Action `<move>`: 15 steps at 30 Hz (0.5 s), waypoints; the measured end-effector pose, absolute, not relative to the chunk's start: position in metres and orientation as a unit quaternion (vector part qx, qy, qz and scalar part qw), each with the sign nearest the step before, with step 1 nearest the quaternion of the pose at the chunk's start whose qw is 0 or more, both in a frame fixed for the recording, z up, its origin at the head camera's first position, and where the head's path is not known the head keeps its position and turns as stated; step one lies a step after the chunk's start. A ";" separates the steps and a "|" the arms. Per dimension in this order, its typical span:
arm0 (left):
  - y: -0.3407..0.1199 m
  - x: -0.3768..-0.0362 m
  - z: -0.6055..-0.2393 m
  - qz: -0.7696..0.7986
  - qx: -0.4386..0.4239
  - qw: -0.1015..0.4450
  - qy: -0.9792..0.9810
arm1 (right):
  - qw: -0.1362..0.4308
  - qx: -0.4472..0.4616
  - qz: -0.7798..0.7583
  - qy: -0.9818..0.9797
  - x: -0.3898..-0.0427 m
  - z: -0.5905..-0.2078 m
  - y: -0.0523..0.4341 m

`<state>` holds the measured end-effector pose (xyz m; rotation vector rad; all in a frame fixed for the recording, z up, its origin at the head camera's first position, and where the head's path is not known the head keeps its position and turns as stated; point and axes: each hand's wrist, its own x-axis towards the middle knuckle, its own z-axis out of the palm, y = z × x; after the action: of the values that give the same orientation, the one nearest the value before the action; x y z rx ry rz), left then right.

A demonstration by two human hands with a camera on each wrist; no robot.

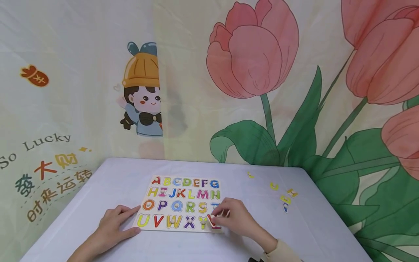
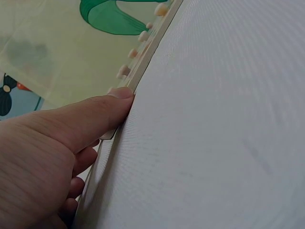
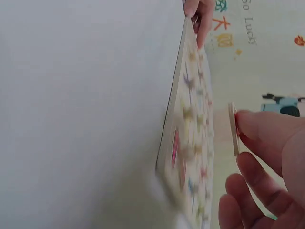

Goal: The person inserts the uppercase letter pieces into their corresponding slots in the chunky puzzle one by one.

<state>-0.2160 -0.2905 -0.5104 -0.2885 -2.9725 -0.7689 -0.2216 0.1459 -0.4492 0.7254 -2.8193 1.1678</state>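
Note:
A flat alphabet puzzle board (image 1: 178,230) with coloured knobbed letters lies on the white table. My left hand (image 1: 112,225) is at its near left corner, index finger along the left side. The thumb (image 2: 95,114) of that hand lies straight against the board's near edge. Over the near right corner, my right hand (image 1: 237,217) pinches a red letter piece (image 1: 211,219) between thumb and fingers. In the right wrist view this wooden piece (image 3: 233,129) appears edge-on, raised off the board; which letter it is, I cannot tell.
Several loose letter pieces lie right of the board, among them a yellow U (image 1: 274,186), an orange H (image 1: 292,193) and a blue piece (image 1: 286,207). Farther back is a small yellow piece (image 1: 250,174). A printed curtain (image 1: 190,120) hangs behind the table (image 1: 314,233).

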 end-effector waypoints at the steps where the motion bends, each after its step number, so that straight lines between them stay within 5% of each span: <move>1: -0.290 -0.216 -0.510 -0.250 -0.092 0.027 -0.963 | 0.007 0.232 0.378 -0.896 -0.223 -0.449 0.136; 15: -0.290 -0.215 -0.506 -0.249 -0.088 0.019 -0.964 | 0.024 0.223 0.431 -0.874 -0.232 -0.463 0.022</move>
<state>-0.2150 -0.2898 -0.5063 -0.2733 -2.9938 -0.7728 -0.2316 0.0218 -0.4634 0.6886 -2.7056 1.3326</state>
